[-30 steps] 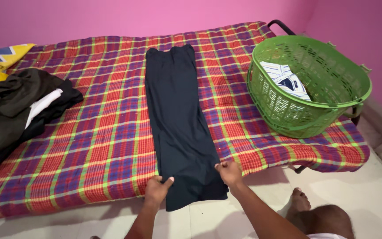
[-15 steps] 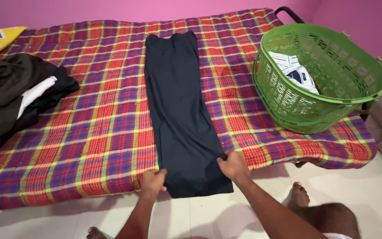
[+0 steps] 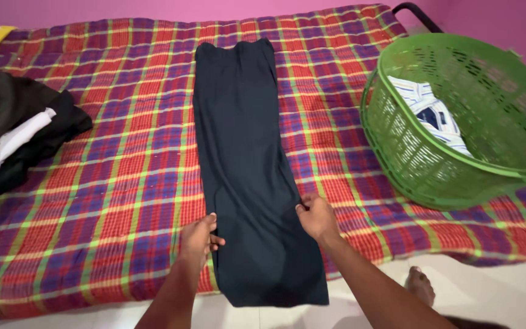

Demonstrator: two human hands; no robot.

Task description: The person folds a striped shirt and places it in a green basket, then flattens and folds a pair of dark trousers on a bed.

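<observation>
Pinching both edges of the trousers (image 3: 245, 164), my left hand (image 3: 197, 237) at 9 o'clock and right hand (image 3: 316, 217) at 3 clamp the cloth lying along the bed (image 3: 117, 183). Folding looks underway; next calls for an even lift toward 12.

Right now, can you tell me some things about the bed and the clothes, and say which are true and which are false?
1. Both hands, the left hand and the right hand, are on the dark navy trousers. True.
2. The trousers lie crumpled in a heap. False: they lie flat and stretched out along the plaid bed cover.
3. The green laundry basket is empty. False: a striped shirt lies inside it.
4. A pile of dark clothes sits at the bed's left side. True.
5. The wall behind the bed is blue. False: the wall is pink.
</observation>
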